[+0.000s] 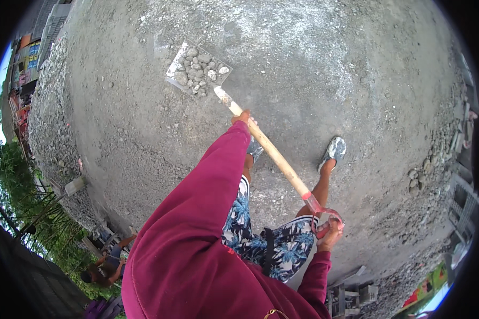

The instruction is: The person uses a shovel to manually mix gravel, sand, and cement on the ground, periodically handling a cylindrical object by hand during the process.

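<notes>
A shovel with a flat, square-edged blade (171,71) carries a heap of grey stones (198,68) ahead of me, slightly left. Its pale wooden shaft (278,158) slants back toward my right side and ends in a red D-shaped handle (315,204). My left hand (243,118) is wrapped round the lower shaft, not far from the blade. At the other end my right hand (330,234) is closed on the handle's grip. Whether the blade rests on the ground or hovers just above it, I cannot tell.
Grey gravelly ground (159,138) spreads all around my feet. A small pile of stones (420,174) lies at the right, with concrete blocks (464,199) beyond it. Another person (107,266) is at the lower left, near green trees (16,181). A gravel bank (50,117) runs along the left.
</notes>
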The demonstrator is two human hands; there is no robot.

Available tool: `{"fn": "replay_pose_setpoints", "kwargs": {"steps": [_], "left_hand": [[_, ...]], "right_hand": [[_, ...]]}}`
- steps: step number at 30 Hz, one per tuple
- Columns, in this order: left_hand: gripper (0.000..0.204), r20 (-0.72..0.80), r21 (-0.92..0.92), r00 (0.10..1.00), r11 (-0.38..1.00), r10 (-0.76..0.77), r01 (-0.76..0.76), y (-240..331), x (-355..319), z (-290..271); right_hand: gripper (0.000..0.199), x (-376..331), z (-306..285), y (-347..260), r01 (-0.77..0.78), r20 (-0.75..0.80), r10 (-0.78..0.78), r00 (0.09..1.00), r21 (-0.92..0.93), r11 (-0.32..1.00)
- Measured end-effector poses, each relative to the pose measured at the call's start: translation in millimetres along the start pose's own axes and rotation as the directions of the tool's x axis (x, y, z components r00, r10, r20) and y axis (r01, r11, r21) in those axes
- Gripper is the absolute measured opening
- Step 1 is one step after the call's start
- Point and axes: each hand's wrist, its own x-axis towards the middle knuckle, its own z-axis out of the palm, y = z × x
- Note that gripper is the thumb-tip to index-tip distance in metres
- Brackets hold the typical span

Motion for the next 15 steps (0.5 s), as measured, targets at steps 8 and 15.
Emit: {"fn": "replay_pose_setpoints", "kwargs": {"steps": [8,15], "left_hand": [[0.018,0.033,-0.154,0.993,0.982,0.116,-0.11,167.3,-119.0,-137.1],[0.026,0.136,0.007,0.967,0.976,0.217,-0.22,127.5,-175.0,-217.7]], "right_hand": [[0.018,-152.3,3.3,-51.5,-0.109,0.286,0.075,0.955,0.106,0.988],[0.025,-184.5,-98.7,-82.0,-0.05,0.342,0.042,0.939,0.014,0.999]]}}
